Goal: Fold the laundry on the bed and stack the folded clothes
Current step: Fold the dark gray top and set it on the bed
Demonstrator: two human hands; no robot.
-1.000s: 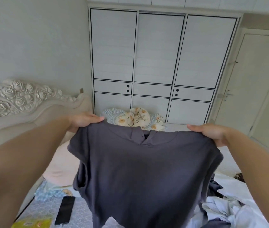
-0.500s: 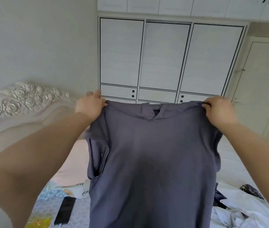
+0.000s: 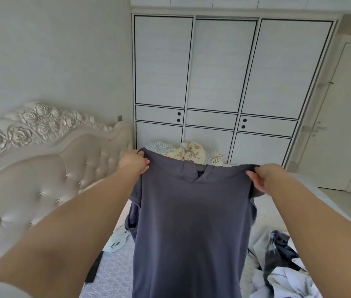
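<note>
Grey shirt point(image 3: 191, 222) held up by its shoulders, pinched in left hand point(image 3: 133, 161) and right hand point(image 3: 263, 176). Could land crooked on bed point(image 3: 114, 274) if grips slip.

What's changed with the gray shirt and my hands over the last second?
Both hands lifted the gray shirt, then lowered it again. The left hand and right hand keep gripping its shoulders, and it still hangs spread above the bed.

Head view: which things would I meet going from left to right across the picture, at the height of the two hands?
Tufted headboard → left hand → grey shirt, gripped at both shoulders → right hand → white door.
</note>
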